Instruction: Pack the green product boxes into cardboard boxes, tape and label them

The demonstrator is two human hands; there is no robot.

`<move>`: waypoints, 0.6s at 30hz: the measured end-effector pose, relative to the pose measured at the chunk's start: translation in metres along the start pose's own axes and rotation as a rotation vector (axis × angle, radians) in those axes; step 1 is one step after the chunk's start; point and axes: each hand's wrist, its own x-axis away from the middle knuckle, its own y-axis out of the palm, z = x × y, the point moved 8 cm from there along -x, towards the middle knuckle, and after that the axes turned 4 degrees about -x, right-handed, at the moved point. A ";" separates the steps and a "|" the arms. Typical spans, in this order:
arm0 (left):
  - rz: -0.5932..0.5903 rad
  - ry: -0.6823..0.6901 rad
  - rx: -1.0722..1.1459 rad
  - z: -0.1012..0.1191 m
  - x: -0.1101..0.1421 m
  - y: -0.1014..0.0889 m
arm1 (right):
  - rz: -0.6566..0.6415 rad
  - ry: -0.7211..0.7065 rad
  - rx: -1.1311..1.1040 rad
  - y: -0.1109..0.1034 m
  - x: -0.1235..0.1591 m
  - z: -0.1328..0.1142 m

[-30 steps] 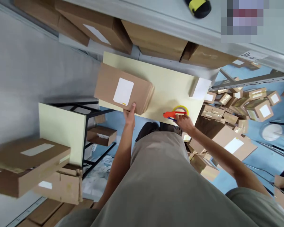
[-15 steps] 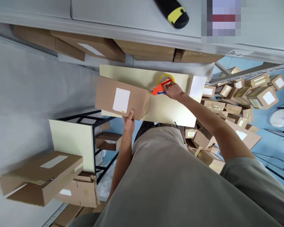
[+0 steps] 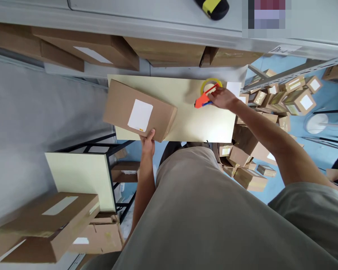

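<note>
A brown cardboard box with a white label lies at a slant on the left part of a pale tabletop. My left hand grips its near edge, thumb on top and the other fingers hidden beneath. Over the table's right part, my right hand is closed around an orange tape dispenser with a yellow-rimmed roll of tape. The dispenser is apart from the box, to its right.
Behind the table, large cartons stand under a grey shelf bearing a black-and-yellow object. An open carton is at lower left, near a second pale table. Many boxes are heaped on the blue floor at right.
My right hand has moved right with the tape dispenser, away from the box. The box has turned slightly, still in my left hand. The camera view has shifted a little.
</note>
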 end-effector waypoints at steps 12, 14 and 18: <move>-0.306 -0.125 -0.228 0.031 -0.044 -0.059 | -0.115 -0.244 0.292 0.033 -0.105 -0.120; -0.330 -0.041 -0.371 0.062 -0.063 -0.075 | -0.145 -0.269 0.273 0.044 -0.096 -0.149; -0.115 0.126 -0.834 0.126 -0.102 -0.075 | -0.201 -0.236 0.190 0.061 -0.091 -0.216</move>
